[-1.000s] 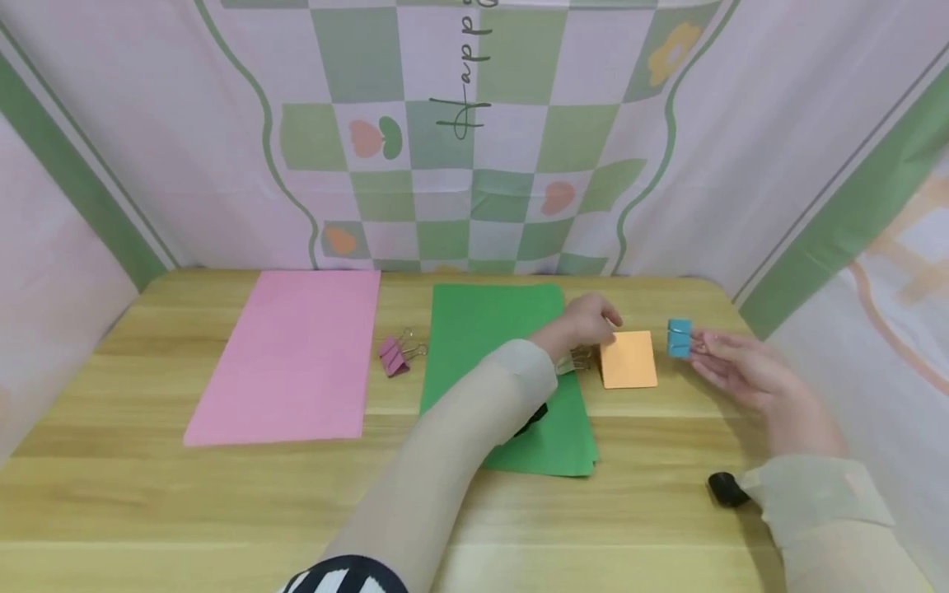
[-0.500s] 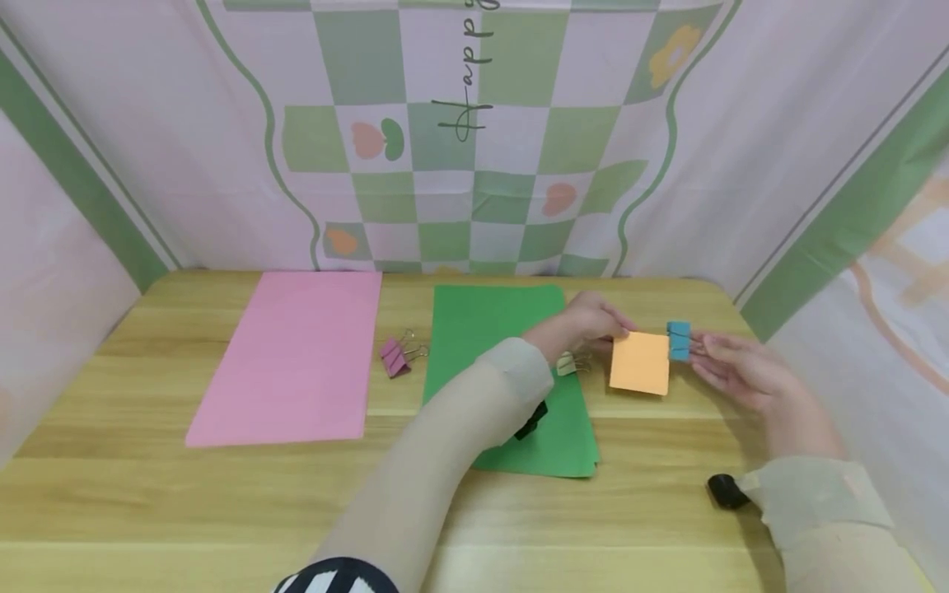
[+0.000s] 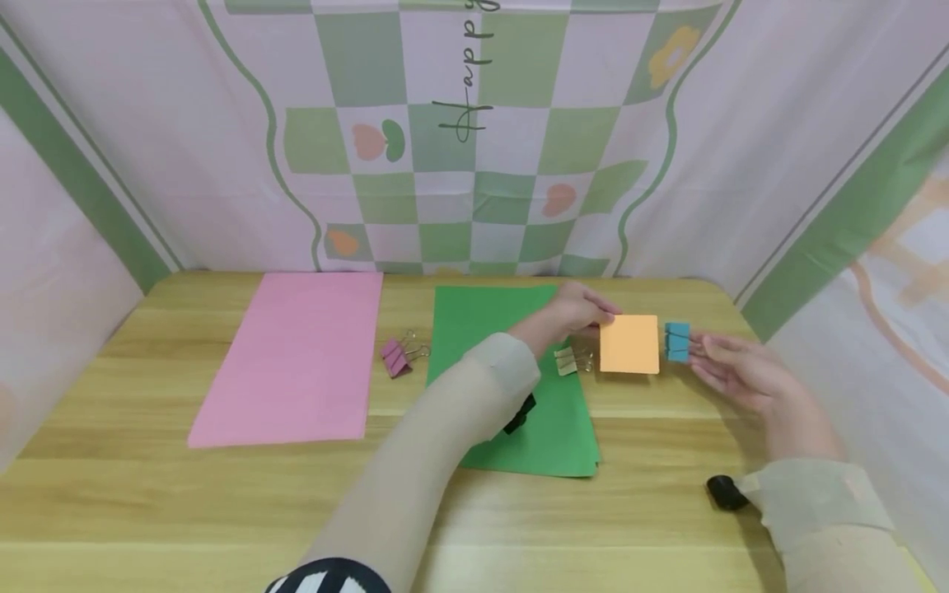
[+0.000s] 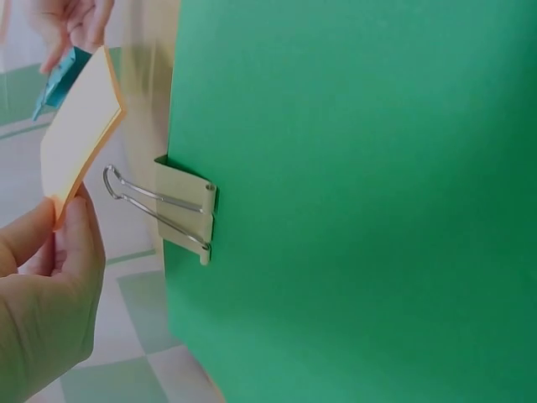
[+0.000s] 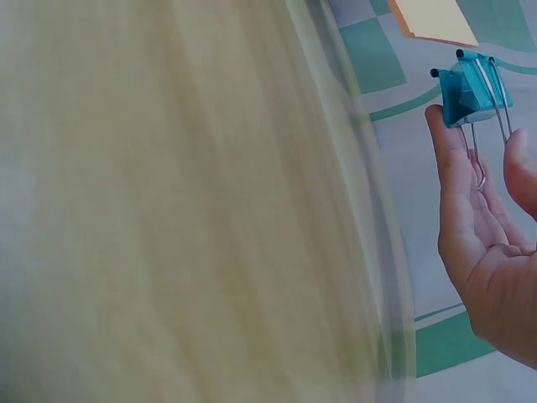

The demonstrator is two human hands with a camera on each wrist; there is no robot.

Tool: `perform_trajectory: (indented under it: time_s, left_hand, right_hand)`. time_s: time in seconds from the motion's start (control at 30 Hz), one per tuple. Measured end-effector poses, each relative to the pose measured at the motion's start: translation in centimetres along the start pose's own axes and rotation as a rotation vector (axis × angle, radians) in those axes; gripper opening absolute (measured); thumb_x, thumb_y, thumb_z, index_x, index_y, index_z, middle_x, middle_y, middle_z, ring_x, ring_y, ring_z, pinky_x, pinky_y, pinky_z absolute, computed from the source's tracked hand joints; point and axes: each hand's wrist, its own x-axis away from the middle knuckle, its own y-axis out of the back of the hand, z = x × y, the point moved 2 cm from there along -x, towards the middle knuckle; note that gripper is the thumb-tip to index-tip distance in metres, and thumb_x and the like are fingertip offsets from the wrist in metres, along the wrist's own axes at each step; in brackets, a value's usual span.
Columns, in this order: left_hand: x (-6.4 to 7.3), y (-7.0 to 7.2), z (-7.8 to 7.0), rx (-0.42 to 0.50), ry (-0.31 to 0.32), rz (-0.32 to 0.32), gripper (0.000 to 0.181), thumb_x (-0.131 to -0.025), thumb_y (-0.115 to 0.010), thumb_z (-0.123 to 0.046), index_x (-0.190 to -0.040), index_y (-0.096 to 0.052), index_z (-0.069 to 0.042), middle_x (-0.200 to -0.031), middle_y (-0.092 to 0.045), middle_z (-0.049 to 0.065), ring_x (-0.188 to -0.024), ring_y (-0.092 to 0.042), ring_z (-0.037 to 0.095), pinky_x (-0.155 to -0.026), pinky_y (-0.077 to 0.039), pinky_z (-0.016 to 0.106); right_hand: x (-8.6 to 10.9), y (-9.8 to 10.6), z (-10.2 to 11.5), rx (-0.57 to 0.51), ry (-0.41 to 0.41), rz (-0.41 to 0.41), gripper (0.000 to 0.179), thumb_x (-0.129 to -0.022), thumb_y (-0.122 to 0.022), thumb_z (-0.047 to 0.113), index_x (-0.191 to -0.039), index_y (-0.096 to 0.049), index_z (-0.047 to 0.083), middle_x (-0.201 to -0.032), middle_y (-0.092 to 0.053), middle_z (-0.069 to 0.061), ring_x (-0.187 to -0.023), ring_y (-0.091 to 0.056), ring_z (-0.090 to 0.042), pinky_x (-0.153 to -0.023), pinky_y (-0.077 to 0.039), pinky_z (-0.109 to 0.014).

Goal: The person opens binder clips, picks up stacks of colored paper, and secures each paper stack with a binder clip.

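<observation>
My left hand [image 3: 574,311] pinches an orange sticky note pad [image 3: 628,344] by its left edge, between thumb and fingers. In the left wrist view the pad [image 4: 82,126] is tilted and its stacked layers show. To its right, my right hand [image 3: 741,369] holds a blue binder clip [image 3: 677,342] by its wire handles. The right wrist view shows the clip [image 5: 474,91] with its mouth spread, facing the pad. A small gap separates pad and clip. A cream binder clip [image 4: 183,206] grips the right edge of the green paper sheets [image 3: 549,436].
Pink paper [image 3: 296,362] lies on the left of the wooden table [image 3: 148,502]. A pink binder clip [image 3: 396,358] rests between the pink and green paper. A black object [image 3: 726,492] is at the right wrist. A checked cloth [image 3: 460,189] hangs behind the table.
The left hand took hold of the sticky note pad, moved it right toward the blue clip, then drew it back left and up. The right hand has stayed nearly still; the blue clip has turned slightly.
</observation>
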Motion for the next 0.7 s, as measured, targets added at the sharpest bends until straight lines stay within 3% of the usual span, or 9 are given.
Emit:
perform_trajectory:
  time_s: [0.27,0.7]
  left_hand:
    - [0.0,0.7,0.3,0.013,-0.025,0.006,0.016,-0.088,-0.069,0.006,-0.101,-0.076,0.002,-0.112,-0.073,0.014,-0.087,-0.071,0.022,-0.09,-0.059,0.04]
    - [0.4,1.0,0.3,0.012,0.009,-0.012,0.015,-0.09,-0.069,0.003,-0.1,-0.077,-0.001,-0.113,-0.073,0.011,-0.098,-0.072,0.024,-0.087,-0.061,0.035]
  right_hand:
    - [-0.4,-1.1,-0.1,0.008,0.0,0.001,0.037,-0.105,-0.04,0.001,-0.107,-0.075,0.012,-0.107,-0.074,-0.004,-0.099,-0.072,-0.017,-0.088,-0.059,-0.026]
    - [-1.2,-2.1,-0.3,0.039,-0.029,-0.02,0.032,-0.104,-0.044,0.003,-0.104,-0.075,0.013,-0.106,-0.074,-0.004,-0.099,-0.072,-0.015,-0.088,-0.059,-0.025]
